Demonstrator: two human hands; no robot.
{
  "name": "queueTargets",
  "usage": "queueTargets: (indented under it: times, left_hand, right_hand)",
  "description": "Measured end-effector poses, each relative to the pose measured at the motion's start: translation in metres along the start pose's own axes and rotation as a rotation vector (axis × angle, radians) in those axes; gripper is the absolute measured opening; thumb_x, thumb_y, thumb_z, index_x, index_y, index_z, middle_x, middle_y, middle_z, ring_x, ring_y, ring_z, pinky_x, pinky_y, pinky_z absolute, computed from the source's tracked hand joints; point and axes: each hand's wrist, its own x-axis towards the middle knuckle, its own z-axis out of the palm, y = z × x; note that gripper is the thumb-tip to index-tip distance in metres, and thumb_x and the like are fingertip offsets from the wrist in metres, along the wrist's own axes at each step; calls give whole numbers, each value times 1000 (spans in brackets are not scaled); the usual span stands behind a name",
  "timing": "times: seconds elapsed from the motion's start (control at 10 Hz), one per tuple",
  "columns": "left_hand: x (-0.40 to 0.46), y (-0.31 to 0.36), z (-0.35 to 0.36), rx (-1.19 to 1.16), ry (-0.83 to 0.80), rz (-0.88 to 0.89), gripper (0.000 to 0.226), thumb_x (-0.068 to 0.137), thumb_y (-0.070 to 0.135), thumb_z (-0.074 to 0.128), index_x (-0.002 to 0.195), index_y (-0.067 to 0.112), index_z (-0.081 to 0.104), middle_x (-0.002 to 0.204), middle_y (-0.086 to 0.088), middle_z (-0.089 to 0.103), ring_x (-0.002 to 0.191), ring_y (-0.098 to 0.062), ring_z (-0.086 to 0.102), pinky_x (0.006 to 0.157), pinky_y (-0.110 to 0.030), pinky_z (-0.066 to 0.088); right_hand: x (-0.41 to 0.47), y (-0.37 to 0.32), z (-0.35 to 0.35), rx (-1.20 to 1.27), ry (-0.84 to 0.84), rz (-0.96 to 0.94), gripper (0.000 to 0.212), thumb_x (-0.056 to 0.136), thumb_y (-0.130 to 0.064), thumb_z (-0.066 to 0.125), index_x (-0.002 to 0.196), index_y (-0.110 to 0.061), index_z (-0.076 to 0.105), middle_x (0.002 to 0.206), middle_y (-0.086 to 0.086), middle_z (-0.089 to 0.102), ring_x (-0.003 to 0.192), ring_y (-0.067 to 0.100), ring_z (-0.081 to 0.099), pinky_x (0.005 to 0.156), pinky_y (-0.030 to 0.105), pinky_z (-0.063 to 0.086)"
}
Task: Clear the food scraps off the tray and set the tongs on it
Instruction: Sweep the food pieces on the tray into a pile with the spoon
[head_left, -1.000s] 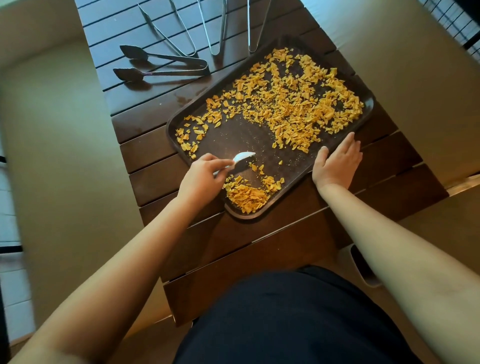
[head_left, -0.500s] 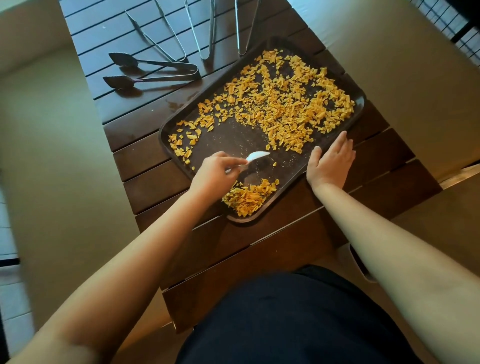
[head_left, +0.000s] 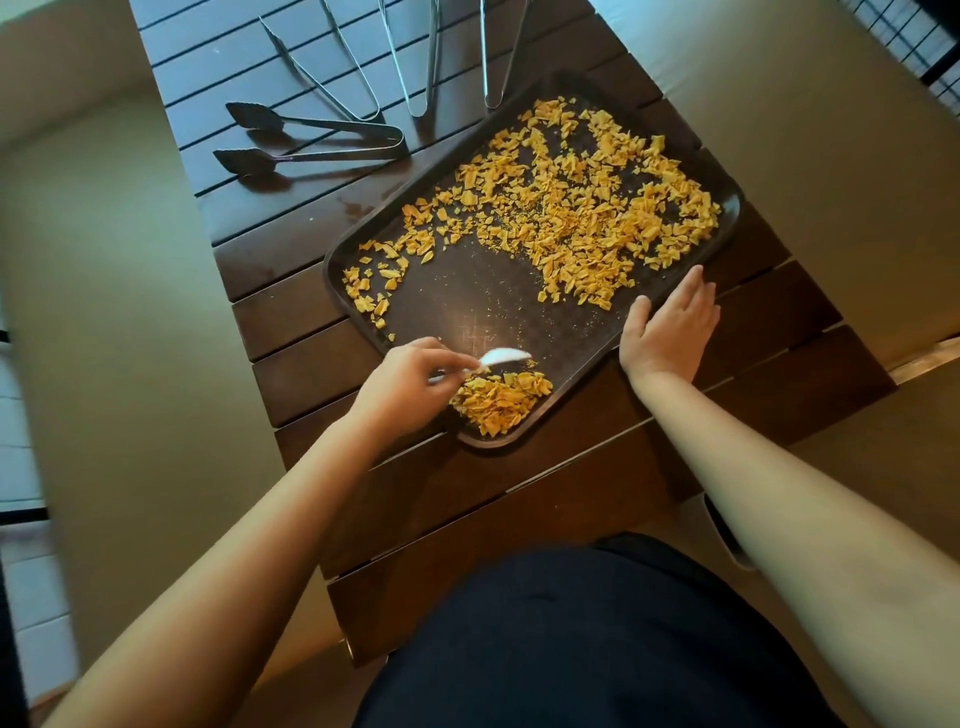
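A dark brown tray (head_left: 519, 312) lies at an angle on the slatted wooden table (head_left: 519, 493). Orange food scraps (head_left: 587, 208) cover its far half, and a small pile (head_left: 498, 400) sits in its near corner. My left hand (head_left: 405, 382) pinches a white plastic spoon (head_left: 501, 357) whose bowl touches the tray just above the pile. My right hand (head_left: 667, 325) rests flat with straight fingers on the tray's near right rim. Several metal tongs (head_left: 311, 140) lie on the table beyond the tray's far left side.
The table ends close on both sides, with beige floor to the left and right. A dark wire rack (head_left: 919, 47) stands at the top right corner. My dark clothing (head_left: 597, 649) fills the bottom middle.
The spoon has swept toward me across the tray's bare part and pushed loose scraps into the near-corner pile. My right hand has stayed on the rim.
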Motion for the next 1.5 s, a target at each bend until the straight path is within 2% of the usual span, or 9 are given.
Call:
queueTargets:
  times: [0.1,0.3,0.5,0.7,0.9,1.1,1.2,1.3,1.5]
  left_hand:
    - [-13,-14,-1,-155,288,-191,24,92,17,55,113,22,66,100,7,56,81,-4,54,66,-12,43]
    - [-21,-21,6,-168,404,-322,28,94,14,52,120,15,62,104,0,57,80,-6,53,66,-8,39]
    - [-39,-15,14,-216,269,-321,24,93,15,54,112,21,66,93,4,57,76,-8,56,65,-18,48]
    - [-27,-10,11,-221,287,-271,23,92,15,55,110,21,68,95,2,60,76,-2,54,61,-6,41]
    - [1,16,20,3,103,-42,23,92,22,55,110,29,68,101,8,57,86,-10,56,74,-28,51]
    - [-11,7,17,90,-9,-10,21,91,27,57,106,34,69,103,10,57,92,-12,58,80,-35,52]
    - [-17,1,10,-46,96,-57,22,91,20,57,109,26,69,100,8,57,91,-10,58,81,-32,52]
    - [-11,-6,-6,-181,336,-218,28,93,11,52,119,17,63,111,-1,55,92,-11,55,74,-16,47]
    - [18,-32,-45,-59,564,-410,34,96,12,43,128,12,56,121,-10,49,90,-12,48,77,-21,38]
  right_hand:
    - [0,-1,0,5,-3,-2,72,91,-38,31,148,1,9,154,22,17,144,31,11,117,41,5]
    - [1,0,0,1,3,-9,71,93,-36,34,148,2,10,154,22,18,144,32,11,117,42,5]
    - [0,0,0,-7,3,-11,70,94,-34,35,148,2,10,154,22,18,144,32,11,117,41,5]
    - [0,-1,0,-6,-3,-11,70,94,-34,35,148,2,9,154,22,18,144,32,11,117,41,5]
    - [0,0,0,-12,3,-7,76,87,-41,26,148,2,10,153,22,19,144,32,12,117,41,6]
    - [0,0,0,-8,-3,0,77,86,-41,25,148,2,10,153,22,19,144,32,12,117,41,6]
    - [-1,0,0,-10,-5,2,77,86,-41,25,148,2,10,153,22,19,144,32,12,117,42,6]
    - [-1,0,0,-12,-7,0,77,86,-41,25,148,2,10,153,22,19,144,32,12,117,42,6]
    - [0,0,-1,-21,-12,-3,77,86,-41,24,148,2,10,153,23,18,144,32,12,117,42,6]
